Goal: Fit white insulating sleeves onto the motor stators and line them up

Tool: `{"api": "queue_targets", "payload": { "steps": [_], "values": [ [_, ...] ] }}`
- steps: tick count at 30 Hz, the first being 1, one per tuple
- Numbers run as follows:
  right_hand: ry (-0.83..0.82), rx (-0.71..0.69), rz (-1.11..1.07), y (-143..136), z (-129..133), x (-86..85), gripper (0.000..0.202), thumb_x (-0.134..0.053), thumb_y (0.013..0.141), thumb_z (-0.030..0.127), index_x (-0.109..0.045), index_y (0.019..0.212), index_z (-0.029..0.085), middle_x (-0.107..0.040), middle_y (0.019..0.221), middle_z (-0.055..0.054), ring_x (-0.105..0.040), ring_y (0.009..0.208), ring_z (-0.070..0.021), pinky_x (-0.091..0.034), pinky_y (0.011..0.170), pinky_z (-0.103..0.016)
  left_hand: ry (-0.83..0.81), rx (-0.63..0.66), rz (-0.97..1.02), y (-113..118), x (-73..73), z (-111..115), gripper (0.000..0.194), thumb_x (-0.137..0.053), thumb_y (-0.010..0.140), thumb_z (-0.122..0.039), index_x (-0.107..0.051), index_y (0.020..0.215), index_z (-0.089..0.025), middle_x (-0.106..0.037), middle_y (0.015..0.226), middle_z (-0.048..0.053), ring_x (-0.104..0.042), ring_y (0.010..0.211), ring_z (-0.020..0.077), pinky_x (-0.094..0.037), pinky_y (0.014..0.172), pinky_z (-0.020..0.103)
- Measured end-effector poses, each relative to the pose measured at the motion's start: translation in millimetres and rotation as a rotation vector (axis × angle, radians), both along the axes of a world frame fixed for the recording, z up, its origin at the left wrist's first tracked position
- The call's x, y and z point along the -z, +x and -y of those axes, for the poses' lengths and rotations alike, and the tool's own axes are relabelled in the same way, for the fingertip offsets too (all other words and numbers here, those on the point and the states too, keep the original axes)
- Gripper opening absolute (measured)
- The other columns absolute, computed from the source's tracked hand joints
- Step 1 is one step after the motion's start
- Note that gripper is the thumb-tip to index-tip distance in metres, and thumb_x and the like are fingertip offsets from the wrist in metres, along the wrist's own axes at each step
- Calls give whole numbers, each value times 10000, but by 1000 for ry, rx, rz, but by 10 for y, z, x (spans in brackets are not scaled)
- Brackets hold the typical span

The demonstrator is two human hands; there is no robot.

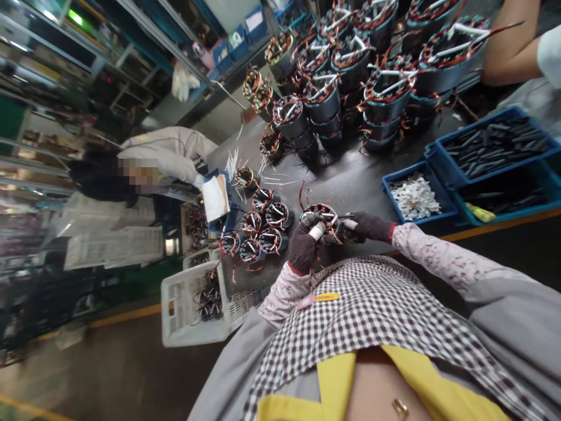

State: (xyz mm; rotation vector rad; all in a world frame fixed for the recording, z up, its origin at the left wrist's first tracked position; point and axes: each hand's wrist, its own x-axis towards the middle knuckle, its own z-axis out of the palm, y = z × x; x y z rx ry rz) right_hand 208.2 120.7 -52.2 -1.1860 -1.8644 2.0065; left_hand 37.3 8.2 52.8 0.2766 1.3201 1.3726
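A wound motor stator (319, 209) with copper wires and white sleeves stands on the dark table right in front of me. My left hand (305, 241), in a dark glove with white tape round a finger, is closed at its near left rim among the wires. On the stator's right side, my right hand (364, 227), gloved too, has its fingers pinched together close to the wire ends. A thin dark piece shows by those fingertips, but what exactly they pinch is too small to make out. The near side of the stator is partly hidden by both hands.
Several small stators (272, 240) stand to the left, stacked larger stators (381, 111) at the back. To the right are a blue bin of white pieces (415, 197) and a blue bin of black sleeves (499, 143). A white crate (193, 333) and a co-worker (170, 152) are left; another person's arm (512, 47) reaches in.
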Motion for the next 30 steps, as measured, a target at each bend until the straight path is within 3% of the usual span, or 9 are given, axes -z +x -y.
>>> {"api": "queue_targets", "payload": {
  "steps": [4, 9, 12, 16, 18, 20, 23, 27, 30],
  "values": [
    [-385, -95, -65, 3, -52, -46, 421, -731, 879, 611, -702, 771, 205, -730, 625, -63, -622, 474, -181, -515, 436, -289, 1, -5, -54, -4, -21, -24, 415, -1005, 654, -304, -749, 956, -179, -776, 881, 17, -725, 764, 131, -574, 638, 204],
    [-110, 426, -82, 436, -61, -69, 382, -718, 911, 590, -736, 920, 208, -781, 800, -73, -675, 588, -173, -536, 496, -267, -17, 8, -2, -41, -161, -35, 525, -1042, 584, -346, -725, 961, -165, -747, 790, 1, -684, 619, 117, -521, 514, 191],
    [-8, 566, -128, 592, 30, -426, 393, -714, 928, 600, -745, 1087, 243, -783, 909, -77, -701, 645, -201, -585, 562, -330, 14, 63, 7, -10, -252, -60, 536, -1042, 603, -386, -723, 971, -161, -750, 801, 8, -677, 583, 117, -516, 488, 198],
    [-28, 313, -324, 369, 245, -1096, 458, -866, 822, 551, -765, 1176, 279, -774, 909, -47, -734, 777, -239, -644, 712, -386, 33, 202, 20, 73, -321, -145, 528, -1047, 607, -374, -736, 976, -159, -761, 835, 20, -684, 611, 129, -531, 510, 213],
    [-21, 257, -350, 255, 296, -1222, 382, -888, 801, 540, -781, 1034, 257, -764, 874, -44, -728, 790, -236, -641, 728, -380, 17, 263, 35, 59, -314, -165, 525, -1049, 604, -352, -742, 980, -151, -765, 844, 29, -687, 619, 134, -543, 530, 222],
    [-31, 324, -320, 257, 294, -1100, 349, -865, 818, 545, -761, 973, 250, -754, 843, -42, -714, 744, -221, -629, 695, -366, -8, 240, 62, -9, -273, -145, 524, -1041, 622, -348, -737, 1000, -152, -761, 830, 32, -691, 609, 138, -555, 540, 234],
    [-75, 475, -164, 426, 285, -562, 294, -797, 840, 488, -723, 1009, 259, -733, 790, -24, -677, 639, -197, -581, 606, -332, -32, 42, 96, -136, -175, -65, 510, -994, 712, -371, -728, 1097, -168, -787, 923, 58, -750, 715, 164, -626, 653, 275],
    [34, 396, 93, 560, 400, 150, 156, -720, 810, 352, -745, 928, 252, -739, 762, -41, -664, 671, -217, -548, 637, -346, -56, -49, 68, -180, -87, 17, 486, -966, 758, -325, -744, 1164, -176, -810, 1058, 92, -797, 927, 217, -658, 780, 300],
    [136, 366, 91, 495, 490, 390, 157, -691, 813, 342, -775, 917, 259, -763, 786, -60, -650, 719, -238, -539, 689, -380, -75, -43, 35, -141, -80, 20, 477, -984, 730, -341, -754, 1113, -175, -811, 996, 80, -799, 895, 218, -641, 708, 269]
  ]
}}
